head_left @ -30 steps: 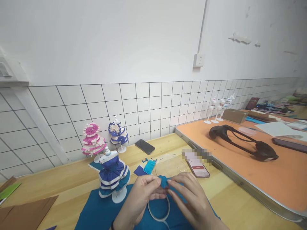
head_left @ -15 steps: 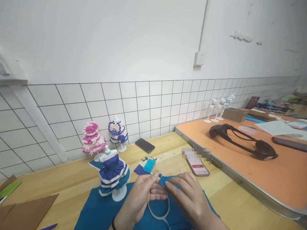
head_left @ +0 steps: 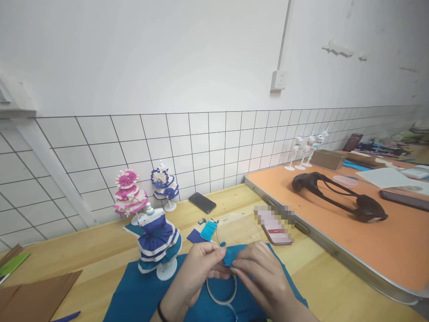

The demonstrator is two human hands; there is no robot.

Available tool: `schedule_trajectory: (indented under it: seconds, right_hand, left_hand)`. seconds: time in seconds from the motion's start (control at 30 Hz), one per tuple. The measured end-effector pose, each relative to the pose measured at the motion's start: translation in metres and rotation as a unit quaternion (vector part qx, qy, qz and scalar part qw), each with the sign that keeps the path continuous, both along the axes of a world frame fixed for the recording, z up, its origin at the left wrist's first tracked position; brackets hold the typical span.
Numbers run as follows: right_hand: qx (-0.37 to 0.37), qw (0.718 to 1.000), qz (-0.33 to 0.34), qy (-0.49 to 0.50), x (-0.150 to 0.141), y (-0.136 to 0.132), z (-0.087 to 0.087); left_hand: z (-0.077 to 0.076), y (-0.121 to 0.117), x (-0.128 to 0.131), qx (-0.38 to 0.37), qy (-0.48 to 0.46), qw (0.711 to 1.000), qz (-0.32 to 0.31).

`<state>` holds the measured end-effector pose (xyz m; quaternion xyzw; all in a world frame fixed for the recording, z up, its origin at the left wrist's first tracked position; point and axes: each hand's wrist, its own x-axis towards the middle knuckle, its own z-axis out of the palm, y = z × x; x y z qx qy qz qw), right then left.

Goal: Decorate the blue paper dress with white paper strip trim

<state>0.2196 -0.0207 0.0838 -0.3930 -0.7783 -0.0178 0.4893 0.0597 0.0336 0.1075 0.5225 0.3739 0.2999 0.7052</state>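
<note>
Between my two hands is a small piece of blue crepe paper (head_left: 228, 257). My left hand (head_left: 197, 270) pinches its left end, thumb on top. My right hand (head_left: 263, 273) grips the right end between thumb and fingers. Under both hands lies a larger teal-blue sheet (head_left: 134, 290), with a roll of whitish tape (head_left: 221, 303) on it. Left of my hands, a small dress form in a blue, white and teal ruffled dress (head_left: 157, 239) stands on a white base. Just beyond my hands are a pleated turquoise paper strip (head_left: 208, 230) and a purple paper piece (head_left: 195, 235).
Behind stand a pink dress form (head_left: 129, 192) and a blue-white one (head_left: 166, 183). A dark phone (head_left: 202, 202), a clear round plate (head_left: 237, 228) and a lit phone (head_left: 276, 230) lie beyond my hands. At right, an orange table (head_left: 335, 241) bears a black strap-like device (head_left: 338, 197).
The blue paper has turned between my fingers and now shows as a more compact piece. My right fingers have drawn in around its edge; my left hand has shifted only slightly.
</note>
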Motion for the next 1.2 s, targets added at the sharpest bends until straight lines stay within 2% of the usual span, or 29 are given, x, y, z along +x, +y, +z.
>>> schedule_trajectory:
  seconds: [0.07,0.1,0.13,0.17,0.23,0.27,0.3,0.33,0.4,0.5,0.63,0.77,0.97,1.03,1.13,1.2]
  right_hand:
    - [-0.122,0.981,0.006,0.15,-0.001,0.002,-0.002]
    - [-0.199,0.951,0.005,0.235,-0.002,0.003,-0.002]
    - [-0.276,0.909,0.007,0.313,-0.002,0.005,-0.003]
    - [-0.343,0.859,0.015,0.38,-0.003,0.006,-0.003]
    - [-0.43,0.767,0.047,0.474,-0.004,0.008,-0.003]
    - [-0.45,0.736,0.065,0.502,-0.005,0.009,-0.003]
    - [-0.461,0.716,0.08,0.519,-0.005,0.009,-0.003]
    - [-0.465,0.705,0.088,0.528,-0.007,0.01,-0.003]
    - [-0.47,0.7,0.091,0.53,-0.009,0.01,-0.004]
    - [-0.468,0.717,0.063,0.512,-0.013,0.011,-0.006]
    - [-0.452,0.747,0.035,0.486,-0.016,0.012,-0.01]
    - [-0.449,0.755,0.023,0.478,-0.019,0.012,-0.012]
    - [-0.454,0.752,0.025,0.477,-0.023,0.011,-0.016]
    - [-0.452,0.75,0.02,0.483,-0.024,0.011,-0.017]
    - [-0.447,0.74,0.022,0.503,-0.028,0.013,-0.018]
    - [-0.438,0.734,0.028,0.518,-0.031,0.014,-0.018]
  left_hand:
    - [-0.001,0.004,-0.005,0.049,0.074,0.996,-0.006]
    - [-0.002,0.006,-0.008,0.087,0.13,0.988,-0.011]
    - [-0.003,0.008,-0.012,0.132,0.199,0.971,-0.019]
    - [-0.005,0.009,-0.017,0.185,0.28,0.941,-0.031]
    - [-0.01,0.011,-0.026,0.274,0.439,0.853,-0.064]
    - [-0.013,0.012,-0.029,0.296,0.498,0.812,-0.075]
    - [-0.016,0.012,-0.031,0.305,0.536,0.783,-0.08]
    - [-0.019,0.013,-0.033,0.305,0.56,0.766,-0.082]
    - [-0.024,0.015,-0.034,0.299,0.58,0.753,-0.081]
    - [-0.026,0.018,-0.033,0.29,0.612,0.731,-0.083]
    - [-0.019,0.018,-0.031,0.298,0.633,0.71,-0.078]
    - [-0.009,0.012,-0.031,0.307,0.618,0.719,-0.074]
    - [-0.004,0.012,-0.042,0.298,0.554,0.775,-0.062]
    - [-0.003,0.012,-0.043,0.29,0.484,0.824,-0.054]
    - [-0.002,0.011,-0.037,0.236,0.314,0.918,-0.056]
    - [-0.002,0.009,-0.027,0.182,0.217,0.957,-0.057]
